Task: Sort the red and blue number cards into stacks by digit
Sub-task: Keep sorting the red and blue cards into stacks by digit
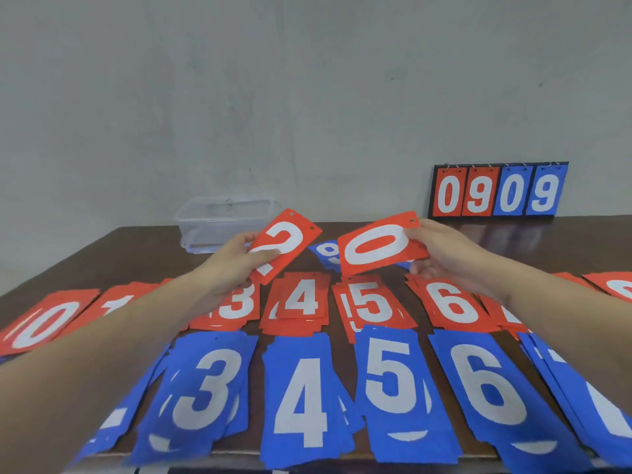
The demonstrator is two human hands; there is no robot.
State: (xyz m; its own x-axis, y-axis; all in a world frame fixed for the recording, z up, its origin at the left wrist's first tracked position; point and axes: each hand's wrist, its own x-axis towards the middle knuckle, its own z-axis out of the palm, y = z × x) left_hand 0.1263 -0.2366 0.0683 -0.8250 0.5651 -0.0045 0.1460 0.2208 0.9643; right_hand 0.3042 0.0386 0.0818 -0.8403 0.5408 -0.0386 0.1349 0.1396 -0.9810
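Both hands up, one red card each.
Left hand pinches red 2 card, thumb on its face; right hand pinches red 0 card by its edge, above the sorted stacks.

A red 2 and red 0 are held up above rows of red stacks and blue stacks.

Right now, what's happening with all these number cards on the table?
A person is sorting cards by digit. The left hand holds a red 2 card and the right hand holds a red 0 card, both lifted above the table. Below them lie a row of red stacks and, nearer, a row of blue stacks. A scoreboard reading 0909 stands against the wall.
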